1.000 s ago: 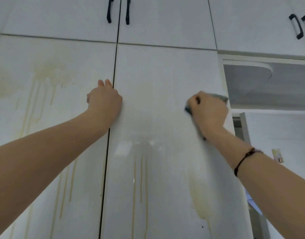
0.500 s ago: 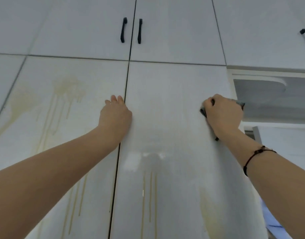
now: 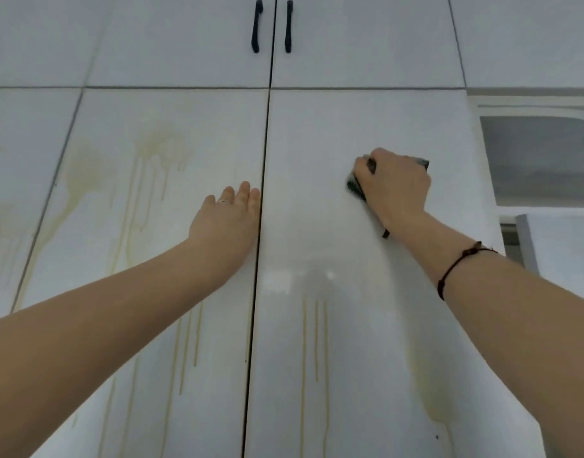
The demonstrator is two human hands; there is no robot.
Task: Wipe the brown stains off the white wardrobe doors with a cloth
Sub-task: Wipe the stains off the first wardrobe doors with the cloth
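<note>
Only one cam here, head-mounted, looking forward and tilted up the white wardrobe doors [image 3: 333, 127], so the panels lean away toward the black handles [image 3: 256, 26] at the top edge. It's pretty close: both forearms come in from the bottom corners, and the left hand [image 3: 227, 219], flat on a door, and the right hand [image 3: 394, 185], gripping the cloth [image 3: 355, 189], land mid-frame. Wide lens too, so the seams bow outward and an open niche [image 3: 541, 160] sneaks in far right.

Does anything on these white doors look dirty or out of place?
Yes: brown splashes with long drips mark the left door, three thin drip lines run down the right door, and a brown blotch sits lower near its right edge. Nothing looks broken. The right hand grips a dark cloth higher up.
</note>
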